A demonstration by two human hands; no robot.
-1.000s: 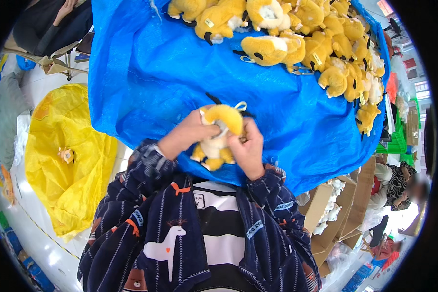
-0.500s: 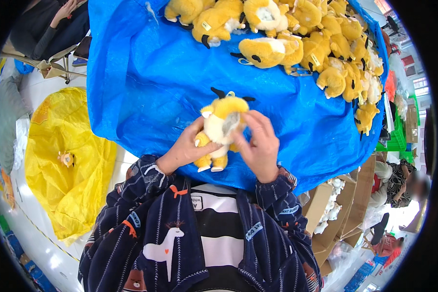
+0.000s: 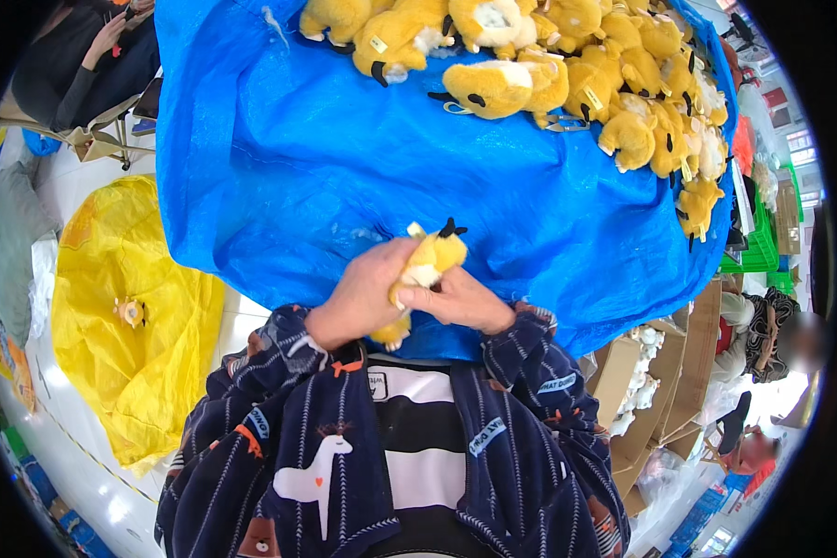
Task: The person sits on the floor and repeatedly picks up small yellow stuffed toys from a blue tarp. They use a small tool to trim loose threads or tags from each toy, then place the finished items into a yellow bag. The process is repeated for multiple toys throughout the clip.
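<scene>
"my left hand (image 3: 367, 288) was wrapped round one yellow-and-white plush toy (image 3: 423, 276), its fingers mostly out of sight behind the fur."

"and the right hand (image 3: 460, 299)?"

"mine was closed on the same toy from the other side, the thumb pressed along it near the white patch and the fingers bent in. how tightly i squeezed, i couldn't tell."

"where did you have the toy?"

"in front of my chest, over the near edge of the blue sheet (image 3: 325, 158). it was tilted, with the black tufts (image 3: 451, 227) at the upper end and a yellow foot poking out below my left hand. whether it touched the sheet, i couldn't tell."

"what else was on the sheet?"

"a heap of similar toys (image 3: 628, 135) along the far side and the right, well apart from my hands, with a small metal tool (image 3: 565, 123) beside some of them."

"and round about?"

"to my left, a yellow sheet (image 3: 102, 381) on the floor (image 3: 112, 507) with one small toy (image 3: 130, 312) on it. to my right, a cardboard box (image 3: 614, 372) with white fluffy pieces (image 3: 637, 372) inside. beyond the blue sheet, at the upper left, someone in dark clothes (image 3: 56, 70) sat."
</scene>
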